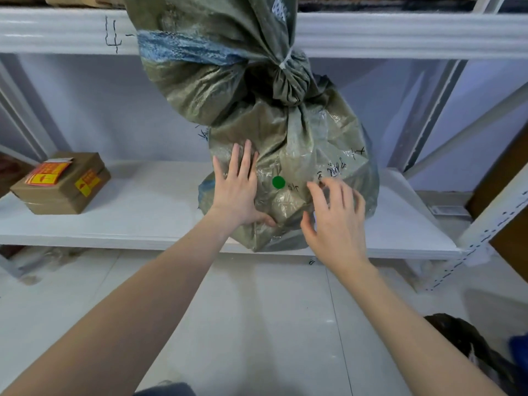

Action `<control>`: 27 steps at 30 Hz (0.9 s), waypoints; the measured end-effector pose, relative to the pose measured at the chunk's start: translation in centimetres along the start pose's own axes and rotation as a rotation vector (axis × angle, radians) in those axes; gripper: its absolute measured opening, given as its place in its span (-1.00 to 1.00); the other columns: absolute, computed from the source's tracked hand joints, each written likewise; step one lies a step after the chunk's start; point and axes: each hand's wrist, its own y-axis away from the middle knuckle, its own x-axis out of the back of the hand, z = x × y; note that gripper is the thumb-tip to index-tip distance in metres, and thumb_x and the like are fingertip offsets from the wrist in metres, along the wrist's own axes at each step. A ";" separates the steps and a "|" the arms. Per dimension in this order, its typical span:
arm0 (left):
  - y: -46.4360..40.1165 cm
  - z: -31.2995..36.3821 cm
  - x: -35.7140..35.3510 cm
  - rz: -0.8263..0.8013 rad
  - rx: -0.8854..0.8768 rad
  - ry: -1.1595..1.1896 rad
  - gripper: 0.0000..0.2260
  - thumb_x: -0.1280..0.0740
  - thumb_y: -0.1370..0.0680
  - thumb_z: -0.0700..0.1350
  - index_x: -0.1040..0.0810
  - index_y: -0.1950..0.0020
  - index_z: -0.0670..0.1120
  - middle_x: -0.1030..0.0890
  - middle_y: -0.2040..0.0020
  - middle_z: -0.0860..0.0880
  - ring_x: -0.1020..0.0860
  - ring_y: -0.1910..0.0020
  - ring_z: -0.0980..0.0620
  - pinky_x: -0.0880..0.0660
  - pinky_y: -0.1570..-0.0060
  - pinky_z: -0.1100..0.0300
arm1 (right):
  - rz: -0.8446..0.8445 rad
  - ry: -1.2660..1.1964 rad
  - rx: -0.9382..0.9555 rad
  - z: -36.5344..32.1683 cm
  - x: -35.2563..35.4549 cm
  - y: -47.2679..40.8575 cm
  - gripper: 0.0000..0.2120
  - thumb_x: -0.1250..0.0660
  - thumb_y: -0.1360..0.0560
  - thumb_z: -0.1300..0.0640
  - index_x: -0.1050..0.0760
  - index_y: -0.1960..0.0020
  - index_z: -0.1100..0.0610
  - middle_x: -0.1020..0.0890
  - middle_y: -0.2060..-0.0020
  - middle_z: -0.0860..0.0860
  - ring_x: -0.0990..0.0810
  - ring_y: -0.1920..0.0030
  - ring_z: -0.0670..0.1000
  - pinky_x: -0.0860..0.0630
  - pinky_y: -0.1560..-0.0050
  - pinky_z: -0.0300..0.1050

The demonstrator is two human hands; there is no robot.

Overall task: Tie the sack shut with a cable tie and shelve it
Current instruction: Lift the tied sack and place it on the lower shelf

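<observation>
At the front edge of the white metal shelf board (128, 207), right of its middle: one olive-green woven plastic sack (297, 155), standing upright, its base slightly overhanging the edge. Neck gathered and cinched by a white cable tie (286, 60); the loose top above the tie flares upward past the white shelf beam (400, 34) overhead. A pale blue band crosses the folded upper part. Surface creased and glossy, with black handwritten marks and a round green sticker (278, 182) on the near face.

Left hand (238, 192): laid flat against the sack's near face, left of the sticker, fingers straight and spread, thumb under a fold; nothing gripped.

Right hand (335, 221): just before the sack's lower right face, fingers apart and loosely curled, holding nothing; contact cannot be told.

At the shelf's left end, well apart from the sack: one brown cardboard box (61, 185) with red and yellow labels.
</observation>
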 end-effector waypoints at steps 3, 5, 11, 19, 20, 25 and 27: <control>-0.7 -0.1 -0.2 0.014 0.008 -0.018 0.26 -0.27 -0.14 0.55 0.09 -0.53 -0.24 0.30 -0.54 -0.18 0.26 -0.53 -0.19 0.10 -0.41 -0.35 | -0.115 -0.004 0.006 0.0 -1.2 -0.3 -0.43 -0.34 -0.38 0.13 -0.30 -0.36 0.15 -0.44 -0.31 0.14 -0.33 -0.39 0.13 -0.32 -0.28 0.28; -0.7 0.0 -0.3 0.024 0.039 -0.009 0.26 -0.29 -0.16 0.53 0.18 -0.53 -0.22 0.29 -0.55 -0.18 0.25 -0.54 -0.16 0.11 -0.42 -0.32 | -0.191 -0.047 0.005 -0.2 -1.9 -0.8 -0.38 -0.29 -0.42 0.13 -0.19 -0.45 0.13 -0.31 -0.43 0.11 -0.18 -0.48 0.10 -0.20 -0.36 0.33; 2.9 3.1 -2.6 0.410 -0.024 0.106 -0.20 -0.46 -0.36 -0.08 -0.14 -0.49 -0.21 -0.17 -0.54 -0.17 -0.18 -0.51 -0.13 -0.20 -0.40 -0.17 | -0.299 -0.194 -0.105 -1.1 -3.4 -3.1 -0.37 -0.14 -0.51 0.15 0.02 -0.51 0.10 -0.07 -0.53 0.01 0.12 -0.54 0.00 0.15 -0.43 0.35; 4.2 4.7 -5.6 0.313 -0.283 0.233 -0.26 -0.36 -0.32 -0.16 -0.22 -0.49 -0.15 -0.25 -0.52 -0.06 -0.27 -0.48 -0.01 -0.24 -0.40 -0.04 | -0.336 -0.375 -0.158 -1.0 -4.7 -4.5 -0.29 -0.05 -0.44 0.42 0.06 -0.52 0.09 -0.03 -0.54 -0.03 0.17 -0.53 -0.07 0.23 -0.47 0.21; 4.0 4.7 -5.6 0.299 -0.282 0.197 -0.25 -0.37 -0.34 -0.13 -0.20 -0.50 -0.14 -0.23 -0.53 -0.05 -0.26 -0.49 -0.01 -0.23 -0.40 -0.04 | -0.338 -0.404 -0.178 -0.8 -4.6 -4.7 -0.27 -0.06 -0.41 0.44 0.04 -0.52 0.09 -0.05 -0.54 -0.03 0.17 -0.53 -0.07 0.23 -0.47 0.20; 3.0 5.5 -5.5 0.238 -0.215 0.024 -0.24 -0.34 -0.39 0.02 -0.15 -0.53 -0.10 -0.17 -0.55 0.01 -0.22 -0.50 0.02 -0.23 -0.42 -0.02 | -0.315 -0.462 -0.223 -0.2 -4.9 -4.8 -0.23 -0.06 -0.39 0.48 0.05 -0.51 0.06 0.02 -0.55 -0.06 0.17 -0.53 -0.05 0.15 -0.46 0.22; 2.4 5.9 -5.5 0.204 -0.183 -0.006 -0.24 -0.32 -0.42 0.04 -0.10 -0.54 -0.10 -0.11 -0.57 0.01 -0.18 -0.52 -0.01 -0.19 -0.44 -0.04 | -0.300 -0.451 -0.213 -0.1 -5.2 -4.6 -0.25 -0.07 -0.42 0.45 0.05 -0.52 0.06 0.07 -0.55 -0.06 0.16 -0.53 -0.02 0.08 -0.46 0.23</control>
